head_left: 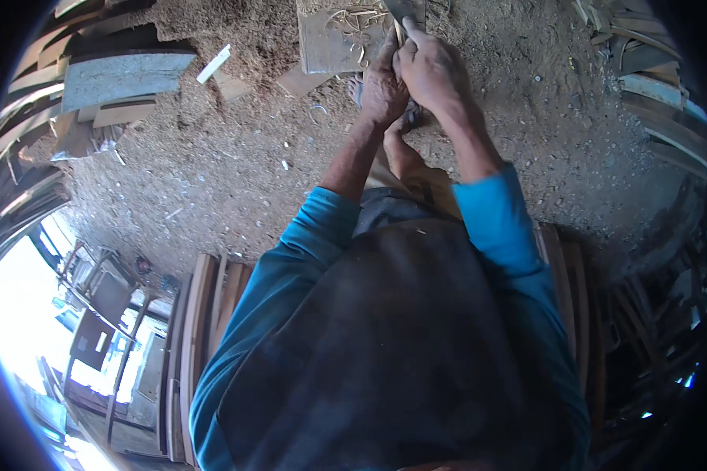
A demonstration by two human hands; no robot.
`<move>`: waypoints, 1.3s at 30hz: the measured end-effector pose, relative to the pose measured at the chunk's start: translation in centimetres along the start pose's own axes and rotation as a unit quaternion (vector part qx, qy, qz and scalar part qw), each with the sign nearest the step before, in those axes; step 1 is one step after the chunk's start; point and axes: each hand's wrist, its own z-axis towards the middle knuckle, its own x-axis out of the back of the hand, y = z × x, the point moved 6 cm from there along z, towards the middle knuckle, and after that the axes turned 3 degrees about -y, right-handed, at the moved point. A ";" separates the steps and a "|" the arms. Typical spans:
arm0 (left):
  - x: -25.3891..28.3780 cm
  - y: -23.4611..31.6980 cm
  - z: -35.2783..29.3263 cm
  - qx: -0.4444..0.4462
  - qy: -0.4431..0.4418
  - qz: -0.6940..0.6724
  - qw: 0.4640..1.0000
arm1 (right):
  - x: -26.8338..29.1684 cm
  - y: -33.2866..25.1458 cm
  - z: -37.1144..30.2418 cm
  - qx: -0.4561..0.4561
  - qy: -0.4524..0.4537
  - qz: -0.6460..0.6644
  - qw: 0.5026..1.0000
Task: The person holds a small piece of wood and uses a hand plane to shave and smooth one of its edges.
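Observation:
Both my hands meet at the top of the view, over a flat wooden block (326, 43) littered with curled shavings. My left hand (383, 82) is closed around a thin wooden piece (401, 31) that stands against the block. My right hand (432, 67) grips the same piece from the right, with a dark flat tool or board (407, 8) just above the fingers. Blue sleeves cover both forearms. My bare foot (401, 149) rests on the ground below the hands.
Sawdust and wood chips cover the dirt ground. Stacked planks (122, 74) lie at the upper left, more boards (652, 78) at the upper right. Small offcuts (214, 64) lie near the block. Wooden slats (204, 330) sit beside my seat at lower left.

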 end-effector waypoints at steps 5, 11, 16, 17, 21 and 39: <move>0.3 1.2 0.1 0.081 -0.049 -0.052 0.994 | 2.3 0.6 -4.3 0.000 -0.029 0.041 0.999; 0.4 0.6 -0.2 0.064 -0.067 -0.060 0.994 | 1.0 -0.1 -6.3 -0.011 -0.046 0.029 0.998; 0.2 -0.1 0.2 0.001 -0.001 -0.021 1.000 | -0.3 0.0 -1.3 -0.032 -0.039 0.006 0.999; 0.4 0.3 0.2 -0.030 0.033 -0.004 0.999 | -0.1 -0.2 -0.3 -0.051 -0.054 0.022 0.997; 0.4 0.7 -0.1 0.097 -0.053 -0.112 0.988 | 1.9 1.2 -1.7 -0.030 -0.032 0.021 0.999; 0.7 0.8 0.3 0.094 -0.077 -0.052 0.991 | -0.7 1.4 -0.5 -0.008 0.053 0.018 0.998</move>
